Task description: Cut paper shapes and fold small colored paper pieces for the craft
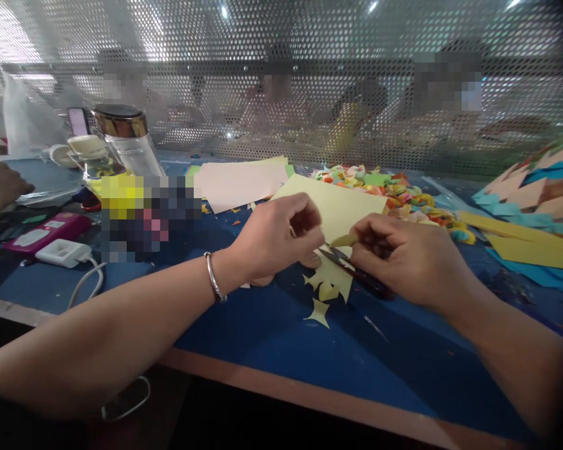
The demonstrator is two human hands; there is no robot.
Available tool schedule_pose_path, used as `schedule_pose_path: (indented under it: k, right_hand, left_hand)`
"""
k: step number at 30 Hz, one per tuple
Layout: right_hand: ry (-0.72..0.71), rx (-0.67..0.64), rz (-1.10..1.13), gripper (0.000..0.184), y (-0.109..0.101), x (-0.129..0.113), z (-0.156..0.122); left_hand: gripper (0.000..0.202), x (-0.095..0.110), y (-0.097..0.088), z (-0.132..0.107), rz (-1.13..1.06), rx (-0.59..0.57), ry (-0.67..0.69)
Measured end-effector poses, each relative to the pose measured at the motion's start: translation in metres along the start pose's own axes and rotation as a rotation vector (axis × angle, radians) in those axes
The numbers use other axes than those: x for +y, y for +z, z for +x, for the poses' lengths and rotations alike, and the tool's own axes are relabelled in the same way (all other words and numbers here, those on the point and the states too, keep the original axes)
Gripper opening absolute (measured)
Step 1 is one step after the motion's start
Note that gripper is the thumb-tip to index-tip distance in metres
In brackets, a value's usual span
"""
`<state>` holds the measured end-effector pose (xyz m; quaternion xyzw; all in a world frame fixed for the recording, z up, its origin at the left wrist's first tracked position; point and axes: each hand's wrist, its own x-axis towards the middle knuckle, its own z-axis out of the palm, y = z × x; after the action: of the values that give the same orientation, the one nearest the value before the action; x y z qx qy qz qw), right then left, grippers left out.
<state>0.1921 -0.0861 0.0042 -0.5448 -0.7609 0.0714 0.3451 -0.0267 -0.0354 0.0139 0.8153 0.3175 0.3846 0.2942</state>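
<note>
Over the blue table, my left hand (281, 234) is closed in a pinch; what its fingertips hold, if anything, is too small to make out. Facing it, my right hand (398, 259) pinches what looks like a small pale yellow paper piece (343, 240). Scissors (354, 272) with dark handles are just below my right hand; whether its lower fingers touch them I cannot tell. Behind both hands is a pale yellow paper sheet (351, 203). Nearer to me are yellow paper offcuts (328, 290), one with curved-in sides (319, 314).
Colourful paper pieces (394, 194) are heaped behind my right hand, beside stacked paper sheets (239, 181). At right stands a layered paper object (539, 187) near yellow strips (535, 240). At left are a glass bottle (131, 147), a white charger (64, 252) and another person's hand (2, 187).
</note>
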Motion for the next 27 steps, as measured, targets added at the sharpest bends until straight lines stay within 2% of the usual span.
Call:
schedule_pose_path:
  k: [3, 8, 14, 17, 20, 24, 27]
  right_hand:
    - [-0.042, -0.052, -0.015, 0.011, 0.001, -0.004, 0.001]
    - [-0.073, -0.092, -0.037, 0.008, 0.006, -0.009, -0.001]
    - [-0.063, -0.123, -0.054, 0.013, 0.006, -0.003, -0.001]
    - [-0.028, -0.092, -0.053, 0.011, 0.002, 0.001, 0.000]
    - [-0.023, -0.035, -0.036, 0.009, 0.000, 0.003, 0.000]
    - [-0.112, 0.016, -0.042, 0.007, -0.001, -0.005, -0.002]
    - [-0.170, 0.035, -0.033, 0.007, 0.000, -0.011, -0.003]
  left_hand:
    - [0.029, 0.006, 0.006, -0.003, -0.117, -0.078, 0.063]
    - [0.020, 0.000, 0.014, -0.003, -0.134, -0.178, 0.022]
    - [0.014, -0.005, 0.011, 0.000, -0.142, -0.224, -0.055]
    - [0.016, -0.008, 0.012, 0.002, -0.264, -0.187, -0.157]
    - [0.011, -0.010, 0.015, 0.004, -0.515, -0.120, -0.322]
    - [0.013, -0.005, 0.018, 0.004, -0.832, -0.084, -0.548]
    - [0.013, 0.000, 0.017, 0.004, -0.924, -0.079, -0.644]
